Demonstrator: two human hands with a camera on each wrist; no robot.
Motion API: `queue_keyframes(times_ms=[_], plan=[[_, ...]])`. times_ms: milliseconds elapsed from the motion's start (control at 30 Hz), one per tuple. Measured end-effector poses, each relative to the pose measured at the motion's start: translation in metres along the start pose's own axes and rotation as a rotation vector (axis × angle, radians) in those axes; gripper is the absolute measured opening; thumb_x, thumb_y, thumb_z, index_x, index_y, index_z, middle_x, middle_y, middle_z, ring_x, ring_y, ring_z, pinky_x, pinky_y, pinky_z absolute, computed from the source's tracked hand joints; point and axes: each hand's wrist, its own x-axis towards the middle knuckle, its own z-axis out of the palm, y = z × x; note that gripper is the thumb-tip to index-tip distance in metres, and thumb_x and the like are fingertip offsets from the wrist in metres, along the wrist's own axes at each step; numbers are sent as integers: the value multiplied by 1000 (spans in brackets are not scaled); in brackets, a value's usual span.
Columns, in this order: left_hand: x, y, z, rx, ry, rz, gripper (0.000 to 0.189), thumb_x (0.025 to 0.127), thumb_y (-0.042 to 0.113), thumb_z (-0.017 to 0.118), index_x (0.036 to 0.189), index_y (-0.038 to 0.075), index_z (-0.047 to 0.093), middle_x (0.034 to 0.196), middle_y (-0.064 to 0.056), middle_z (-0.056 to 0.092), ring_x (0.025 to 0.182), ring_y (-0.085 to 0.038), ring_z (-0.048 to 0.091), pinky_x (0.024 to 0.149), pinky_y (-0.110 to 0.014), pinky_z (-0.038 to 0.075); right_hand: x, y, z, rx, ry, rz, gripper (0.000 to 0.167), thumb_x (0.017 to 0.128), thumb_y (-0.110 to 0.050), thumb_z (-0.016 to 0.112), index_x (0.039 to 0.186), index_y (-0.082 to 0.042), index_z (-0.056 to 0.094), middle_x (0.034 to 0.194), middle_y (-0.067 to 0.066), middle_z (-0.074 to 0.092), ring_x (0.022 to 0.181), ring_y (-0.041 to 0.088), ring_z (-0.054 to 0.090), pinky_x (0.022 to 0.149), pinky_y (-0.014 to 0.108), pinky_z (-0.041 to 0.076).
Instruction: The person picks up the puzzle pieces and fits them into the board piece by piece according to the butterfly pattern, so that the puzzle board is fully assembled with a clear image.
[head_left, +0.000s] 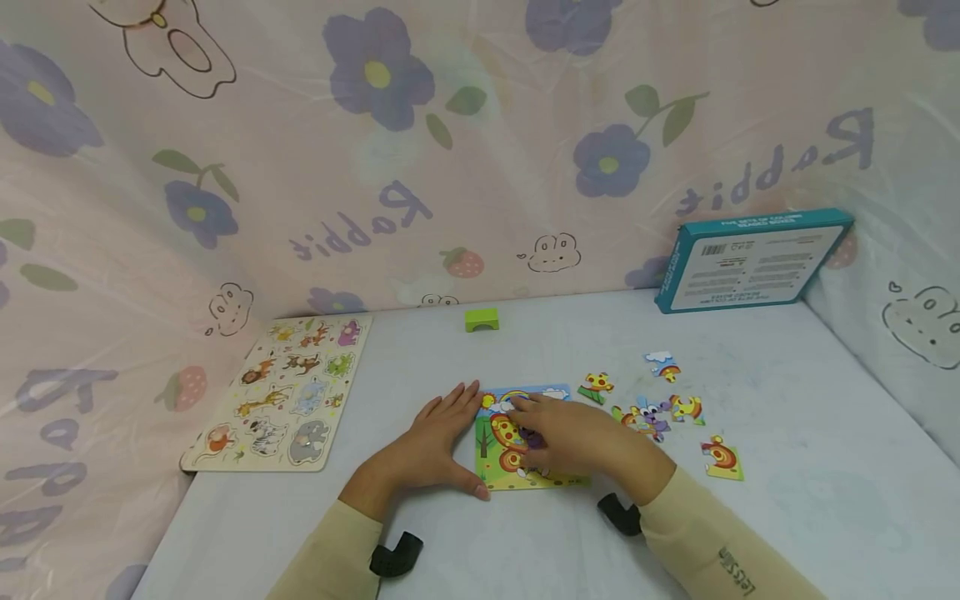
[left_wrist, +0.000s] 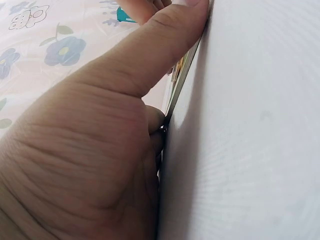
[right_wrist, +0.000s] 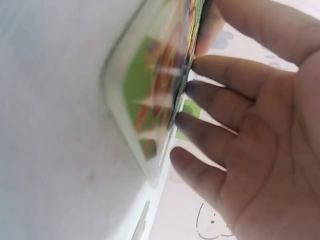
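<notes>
A small picture puzzle board with a rainbow and snail-like figures lies on the table between the two hands. My left hand rests along its left side, fingers stretched toward the upper left corner, thumb at the lower left edge. Spread over the picture, my right hand touches it with its fingertips and hides the middle and right part. In the right wrist view the fingers are nearly straight, with tips at the board's face. Just right of the board lie several loose puzzle pieces, one an orange spiral piece.
An animal peg board lies on the left, its places filled with animals. A green arch block stands near the back edge. At the back right a teal-edged box leans against the patterned cloth. Black clips sit at both wrists.
</notes>
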Motion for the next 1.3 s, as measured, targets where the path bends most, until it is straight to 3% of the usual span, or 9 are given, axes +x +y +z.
queue_keyframes(times_ms=[633, 767, 933, 1100, 1300], plan=[[1, -1, 0, 10, -7, -4, 143, 70, 74, 93, 175, 10, 19, 182, -2, 7, 166, -22, -1, 130, -51, 2, 3, 8, 3, 74, -35, -20, 78, 98, -48, 82, 164, -17, 54, 175, 2, 35, 160, 34, 30, 123, 60, 34], [1, 0, 0, 13, -4, -5, 144, 69, 73, 94, 175, 9, 20, 182, -3, 7, 166, -23, -1, 130, -51, 2, 2, 19, 1, 221, 29, -74, 73, 102, -45, 78, 164, -15, 53, 173, 7, 38, 159, 35, 32, 123, 61, 32], [2, 1, 0, -6, -5, -13, 143, 68, 73, 94, 175, 10, 21, 182, -2, 7, 166, -22, -1, 130, -50, 1, -7, 30, -10, 438, 155, -75, 69, 105, -45, 74, 163, -15, 53, 167, 9, 47, 153, 37, 42, 120, 63, 38], [2, 2, 1, -12, -7, -28, 143, 68, 72, 95, 175, 11, 23, 181, 0, 7, 166, -21, -1, 130, -50, 1, -19, 48, -17, 554, 279, -96, 63, 108, -40, 71, 163, -16, 53, 158, 12, 57, 138, 34, 58, 111, 61, 49], [2, 0, 2, -1, -6, -29, 143, 68, 72, 95, 175, 11, 22, 182, 1, 7, 166, -20, -3, 130, -50, 0, -40, 76, -26, 636, 424, -92, 50, 113, -27, 64, 160, -14, 54, 151, 11, 63, 131, 30, 62, 104, 49, 54]])
